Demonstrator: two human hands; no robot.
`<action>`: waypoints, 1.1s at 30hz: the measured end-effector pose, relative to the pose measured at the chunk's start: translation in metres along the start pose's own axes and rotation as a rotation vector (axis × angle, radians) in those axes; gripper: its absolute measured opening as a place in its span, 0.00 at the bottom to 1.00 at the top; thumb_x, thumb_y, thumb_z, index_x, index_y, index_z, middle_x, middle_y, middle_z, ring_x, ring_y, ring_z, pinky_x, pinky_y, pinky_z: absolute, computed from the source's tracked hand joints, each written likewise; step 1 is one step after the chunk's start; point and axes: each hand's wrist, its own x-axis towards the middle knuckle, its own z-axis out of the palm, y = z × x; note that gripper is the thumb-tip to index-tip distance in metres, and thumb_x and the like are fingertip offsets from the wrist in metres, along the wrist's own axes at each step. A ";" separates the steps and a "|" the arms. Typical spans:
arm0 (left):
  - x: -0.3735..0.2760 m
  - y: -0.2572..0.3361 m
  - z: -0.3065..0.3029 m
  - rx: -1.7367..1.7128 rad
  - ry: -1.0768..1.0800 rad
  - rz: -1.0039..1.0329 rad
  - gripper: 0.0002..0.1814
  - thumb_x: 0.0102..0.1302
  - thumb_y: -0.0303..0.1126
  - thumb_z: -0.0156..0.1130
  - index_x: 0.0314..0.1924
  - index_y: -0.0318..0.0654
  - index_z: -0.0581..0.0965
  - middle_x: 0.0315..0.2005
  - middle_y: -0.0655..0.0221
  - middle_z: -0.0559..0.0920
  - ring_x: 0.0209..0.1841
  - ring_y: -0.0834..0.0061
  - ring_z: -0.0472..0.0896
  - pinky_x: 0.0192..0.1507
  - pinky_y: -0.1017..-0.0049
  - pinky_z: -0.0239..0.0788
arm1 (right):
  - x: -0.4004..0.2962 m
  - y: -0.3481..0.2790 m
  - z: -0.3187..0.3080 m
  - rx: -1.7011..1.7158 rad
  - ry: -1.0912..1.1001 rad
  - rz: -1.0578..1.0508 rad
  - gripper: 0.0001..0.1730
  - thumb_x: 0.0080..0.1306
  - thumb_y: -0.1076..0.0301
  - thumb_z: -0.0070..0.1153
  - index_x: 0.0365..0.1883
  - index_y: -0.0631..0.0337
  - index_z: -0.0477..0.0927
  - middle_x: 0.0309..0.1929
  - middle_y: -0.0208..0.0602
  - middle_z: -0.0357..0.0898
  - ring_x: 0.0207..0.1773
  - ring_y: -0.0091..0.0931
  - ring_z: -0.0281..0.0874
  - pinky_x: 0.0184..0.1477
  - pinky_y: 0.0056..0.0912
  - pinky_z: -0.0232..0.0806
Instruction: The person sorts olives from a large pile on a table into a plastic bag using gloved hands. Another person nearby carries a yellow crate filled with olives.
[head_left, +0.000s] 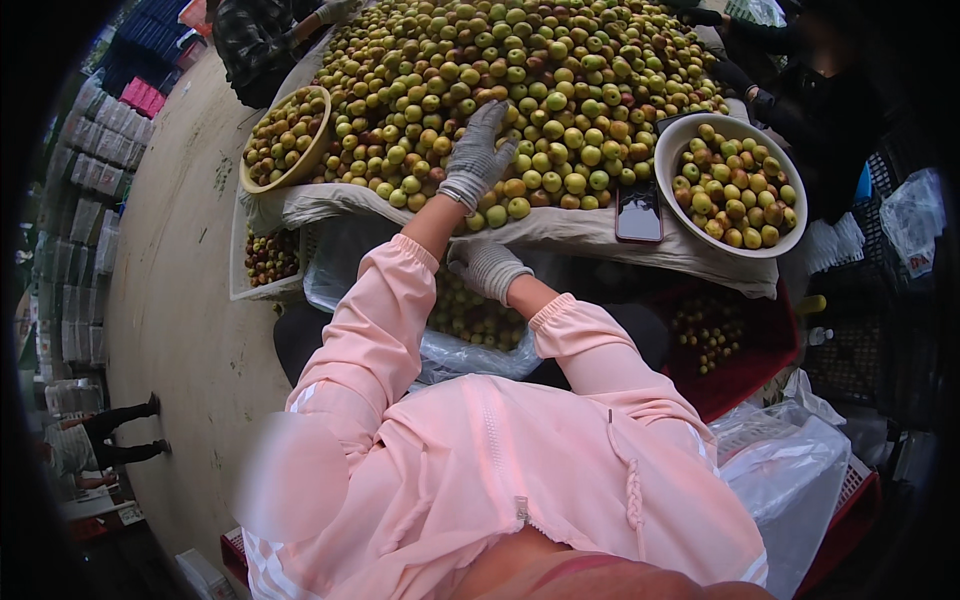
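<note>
A large heap of green and reddish jujube-like fruits (555, 97) covers a cloth-lined table. My left hand (478, 156), in a grey knitted glove, reaches onto the heap's near part; its thumb and fingers are spread over the fruits, and whether it grips one is unclear. My right hand (487, 268), gloved too, is lower, just under the cloth edge (555, 225), above a plastic-lined container of fruits (480, 311). Its fingertips are partly hidden, so its hold cannot be told.
A yellowish basin (324, 142) of fruits stands left, a white basin (796, 217) right, beside a phone (639, 214). Below are a white crate (238, 270) and a red crate (784, 330) with fruits. People sit at both far sides; plastic bags (795, 457) lie at lower right.
</note>
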 end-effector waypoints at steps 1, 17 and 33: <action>-0.002 0.004 0.006 0.002 -0.069 0.015 0.33 0.62 0.34 0.64 0.66 0.43 0.65 0.62 0.58 0.70 0.65 0.58 0.68 0.66 0.66 0.61 | 0.000 -0.001 0.003 0.018 -0.004 -0.012 0.16 0.64 0.61 0.49 0.43 0.60 0.81 0.41 0.52 0.81 0.47 0.47 0.79 0.50 0.47 0.69; 0.106 -0.015 0.061 0.718 -0.451 0.208 0.10 0.60 0.29 0.57 0.42 0.48 0.79 0.40 0.64 0.80 0.47 0.61 0.81 0.47 0.61 0.73 | -0.002 0.003 -0.011 0.204 0.052 -0.052 0.17 0.67 0.57 0.47 0.43 0.60 0.80 0.38 0.52 0.82 0.42 0.48 0.79 0.47 0.49 0.70; -0.005 -0.027 -0.039 -0.426 -0.200 -0.304 0.13 0.68 0.32 0.61 0.51 0.40 0.76 0.34 0.72 0.83 0.29 0.82 0.78 0.31 0.80 0.72 | 0.005 0.005 -0.024 0.177 0.100 0.055 0.16 0.64 0.57 0.53 0.41 0.58 0.80 0.39 0.49 0.82 0.45 0.47 0.79 0.48 0.47 0.70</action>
